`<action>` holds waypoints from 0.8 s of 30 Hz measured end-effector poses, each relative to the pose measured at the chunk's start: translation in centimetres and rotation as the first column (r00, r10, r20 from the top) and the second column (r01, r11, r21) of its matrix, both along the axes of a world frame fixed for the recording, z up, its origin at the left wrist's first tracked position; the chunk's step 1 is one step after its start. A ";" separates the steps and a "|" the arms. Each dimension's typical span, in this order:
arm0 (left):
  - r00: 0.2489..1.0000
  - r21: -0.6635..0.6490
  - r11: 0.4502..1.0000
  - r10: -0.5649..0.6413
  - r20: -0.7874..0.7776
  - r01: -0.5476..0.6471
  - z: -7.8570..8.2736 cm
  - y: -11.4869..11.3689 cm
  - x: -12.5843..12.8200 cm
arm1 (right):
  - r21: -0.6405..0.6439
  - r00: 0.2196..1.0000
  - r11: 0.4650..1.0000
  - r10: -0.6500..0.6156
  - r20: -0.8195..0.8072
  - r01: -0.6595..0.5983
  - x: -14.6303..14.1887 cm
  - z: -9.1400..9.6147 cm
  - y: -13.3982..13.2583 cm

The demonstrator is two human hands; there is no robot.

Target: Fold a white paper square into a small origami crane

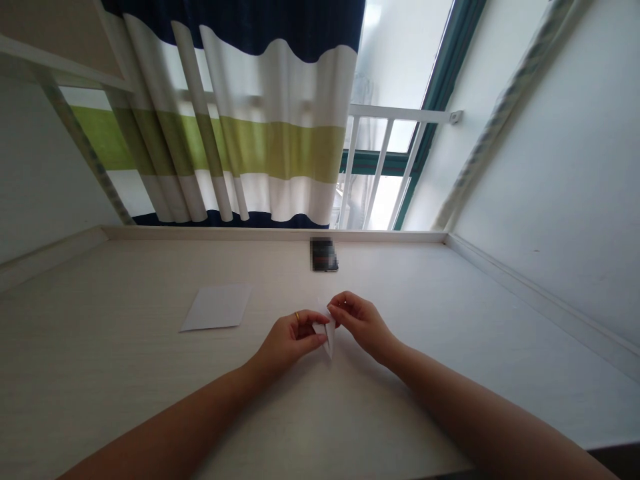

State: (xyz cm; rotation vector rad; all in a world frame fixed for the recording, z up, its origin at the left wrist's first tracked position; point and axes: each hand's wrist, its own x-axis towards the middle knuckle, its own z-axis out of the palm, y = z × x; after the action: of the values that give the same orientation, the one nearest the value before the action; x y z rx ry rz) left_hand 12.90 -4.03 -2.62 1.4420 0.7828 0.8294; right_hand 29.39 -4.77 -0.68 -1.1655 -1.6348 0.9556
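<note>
A small folded piece of white paper (330,340) is held between my two hands, just above the pale tabletop (280,427). It narrows to a sharp point toward me. My left hand (295,337), with a gold ring on one finger, pinches its left side between thumb and fingers. On the upper right edge, my right hand (357,320) grips the same paper with thumb and forefinger. Fingers hide part of the folds. A flat sheet of white paper (216,307) lies on the table to the left, apart from both hands.
Beyond my hands, a dark object, blurred by pixelation (324,255), lies near the table's raised back edge (225,233). Behind that hang striped curtains (280,150), with a white railing (383,140) and a window at right. White walls (565,180) flank the table.
</note>
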 end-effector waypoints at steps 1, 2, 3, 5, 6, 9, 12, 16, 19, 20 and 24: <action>1.000 -0.017 1.000 0.013 0.010 -0.013 0.1 0.0 0.0 | 0.077 0.998 0.997 0.006 0.065 -0.011 0.0 0.1 -0.1; 0.999 -0.032 0.999 0.027 0.018 -0.027 0.1 0.0 0.0 | 0.149 0.992 0.988 0.017 0.127 -0.036 0.1 0.3 -0.2; 0.999 -0.044 0.998 0.038 0.026 -0.037 0.2 0.0 0.0 | 0.202 0.983 0.977 0.033 0.181 -0.070 0.1 0.5 -0.4; 0.997 -0.060 0.997 0.048 0.052 -0.045 0.2 0.1 0.0 | 0.252 0.961 0.957 0.076 0.265 -0.145 0.1 0.7 -0.8; 0.996 -0.063 0.997 0.051 0.070 -0.047 0.2 0.1 0.0 | 0.263 0.950 0.949 0.093 0.298 -0.175 0.0 0.7 -1.0; 0.992 -0.067 0.996 0.061 0.107 -0.054 0.1 0.3 -0.1 | 0.284 0.924 0.932 0.111 0.367 -0.225 0.0 0.7 -1.3; 0.991 -0.085 0.995 0.062 0.120 -0.052 0.0 0.4 -0.1 | 0.285 0.900 0.926 0.111 0.422 -0.247 0.1 0.7 -1.4; 0.987 -0.153 0.987 0.063 0.150 -0.040 0.1 0.5 -0.1 | 0.321 0.856 0.894 0.117 0.504 -0.311 0.3 1.0 -1.4; 0.988 -0.175 0.984 0.059 0.145 -0.033 0.2 0.4 -0.1 | 0.351 0.825 0.865 0.116 0.554 -0.357 0.3 1.3 -1.4; 0.989 -0.173 0.984 0.056 0.138 -0.032 0.2 0.4 -0.1 | 0.351 0.814 0.862 0.112 0.570 -0.364 0.3 1.3 -1.5; 0.990 -0.164 0.986 0.041 0.137 -0.019 0.1 0.4 -0.1 | 0.320 0.780 0.868 0.113 0.616 -0.379 0.4 1.5 -1.6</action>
State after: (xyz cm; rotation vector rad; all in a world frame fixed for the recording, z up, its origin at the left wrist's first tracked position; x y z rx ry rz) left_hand 12.80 -3.60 -2.48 1.2170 0.7494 0.8599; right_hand 29.76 -6.32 0.82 -0.9837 -2.4048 0.3420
